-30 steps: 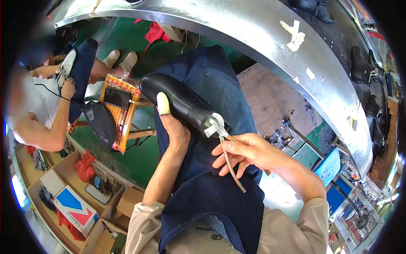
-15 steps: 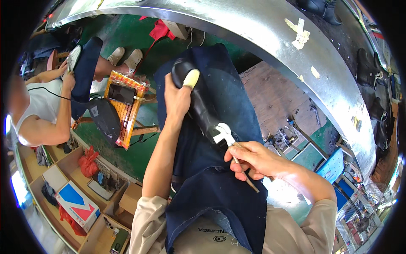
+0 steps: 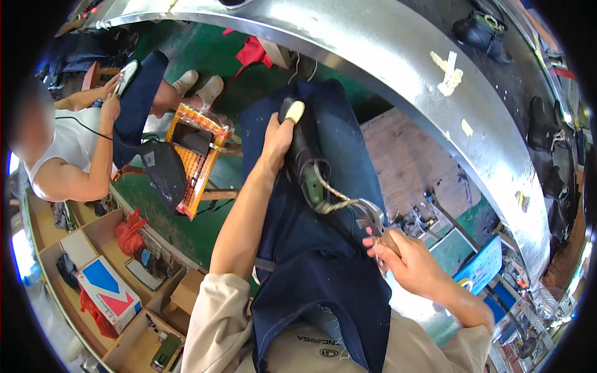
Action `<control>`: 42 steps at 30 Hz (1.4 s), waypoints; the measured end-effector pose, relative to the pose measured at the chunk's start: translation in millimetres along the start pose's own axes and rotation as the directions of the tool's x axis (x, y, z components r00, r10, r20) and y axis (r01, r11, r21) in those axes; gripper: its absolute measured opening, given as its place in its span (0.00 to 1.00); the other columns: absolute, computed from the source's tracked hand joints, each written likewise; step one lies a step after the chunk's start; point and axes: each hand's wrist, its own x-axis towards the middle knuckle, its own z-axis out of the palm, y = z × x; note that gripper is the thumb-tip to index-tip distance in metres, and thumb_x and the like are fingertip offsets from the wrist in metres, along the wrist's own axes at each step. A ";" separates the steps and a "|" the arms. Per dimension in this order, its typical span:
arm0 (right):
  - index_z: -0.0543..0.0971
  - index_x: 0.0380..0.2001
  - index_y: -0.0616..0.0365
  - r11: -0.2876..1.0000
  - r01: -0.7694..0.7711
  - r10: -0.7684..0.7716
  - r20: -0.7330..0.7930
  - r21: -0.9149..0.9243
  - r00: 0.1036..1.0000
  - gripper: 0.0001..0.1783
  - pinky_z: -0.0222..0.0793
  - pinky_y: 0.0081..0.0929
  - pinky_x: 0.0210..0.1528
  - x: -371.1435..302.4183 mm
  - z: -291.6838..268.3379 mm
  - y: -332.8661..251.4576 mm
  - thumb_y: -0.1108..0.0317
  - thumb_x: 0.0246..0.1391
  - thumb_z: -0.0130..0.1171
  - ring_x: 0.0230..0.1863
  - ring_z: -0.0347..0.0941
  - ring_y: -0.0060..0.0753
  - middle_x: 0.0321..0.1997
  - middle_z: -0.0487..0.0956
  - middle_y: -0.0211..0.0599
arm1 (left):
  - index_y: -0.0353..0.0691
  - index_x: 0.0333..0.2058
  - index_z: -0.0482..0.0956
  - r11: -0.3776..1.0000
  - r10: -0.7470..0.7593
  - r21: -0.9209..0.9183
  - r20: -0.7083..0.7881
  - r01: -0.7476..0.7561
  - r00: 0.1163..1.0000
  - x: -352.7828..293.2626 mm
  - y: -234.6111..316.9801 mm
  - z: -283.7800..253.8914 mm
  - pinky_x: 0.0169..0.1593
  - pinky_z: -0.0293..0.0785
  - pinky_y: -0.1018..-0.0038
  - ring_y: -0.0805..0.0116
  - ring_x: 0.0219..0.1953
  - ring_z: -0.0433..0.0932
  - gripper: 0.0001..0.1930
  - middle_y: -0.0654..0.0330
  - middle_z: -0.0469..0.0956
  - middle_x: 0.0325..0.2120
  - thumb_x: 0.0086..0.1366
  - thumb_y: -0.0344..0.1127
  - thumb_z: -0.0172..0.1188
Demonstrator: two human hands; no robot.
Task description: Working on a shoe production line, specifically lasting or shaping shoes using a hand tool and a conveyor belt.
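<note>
Across my apron-covered lap lies a black boot [image 3: 303, 140], its open top facing me. Inside that opening shows a green shoe last [image 3: 313, 186] with a loop of twisted cord [image 3: 336, 194]. My left hand [image 3: 278, 142] is closed round the far end of the boot, a pale yellow cover on its thumb. My right hand [image 3: 407, 258] grips the wooden handle of a hammer [image 3: 372, 217]. The cord stretches from the last to the hammer's metal head and appears hooked on it. The toe of the boot is mostly hidden behind my left hand.
A curved metal bench [image 3: 398, 59] arcs across the far side, with black boots [image 3: 544, 124] beyond it at right. At left, a co-worker [image 3: 74, 149] holds a pale shoe [image 3: 127, 76]. A beaded stool [image 3: 196, 155] carries a phone. Wooden compartments [image 3: 102, 236] stand at lower left.
The boot has turned, so its open top, the green last and the cord now show. The hammer has moved right, off the boot, and the cord now reaches its head.
</note>
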 end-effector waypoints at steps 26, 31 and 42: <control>0.81 0.45 0.59 0.809 0.463 -0.587 -0.461 -0.363 0.665 0.12 0.76 0.37 0.41 206.6 3.8 -13.7 0.65 0.61 0.65 0.40 0.82 0.47 0.42 0.83 0.38 | 0.44 0.63 0.72 0.785 0.602 0.028 0.205 -0.619 0.772 -58.1 19.7 -12.8 0.70 0.62 0.59 0.57 0.71 0.65 0.28 0.55 0.67 0.69 0.65 0.34 0.66; 0.77 0.50 0.62 0.968 0.225 -0.198 -0.216 0.109 0.956 0.14 0.77 0.31 0.37 157.7 -1.7 -22.0 0.62 0.72 0.53 0.39 0.84 0.36 0.42 0.84 0.44 | 0.46 0.65 0.71 0.838 0.542 -0.043 0.179 -0.544 0.821 -47.6 13.2 -17.4 0.69 0.63 0.58 0.59 0.72 0.64 0.27 0.57 0.65 0.71 0.68 0.39 0.64; 0.73 0.43 0.63 0.952 -0.075 0.084 -0.018 0.298 0.996 0.16 0.71 0.35 0.27 163.4 20.7 -20.8 0.58 0.74 0.50 0.27 0.82 0.37 0.30 0.83 0.44 | 0.41 0.63 0.73 0.780 0.593 0.090 0.211 -0.619 0.777 -46.2 21.3 -12.0 0.66 0.69 0.65 0.64 0.68 0.68 0.23 0.56 0.68 0.68 0.71 0.33 0.62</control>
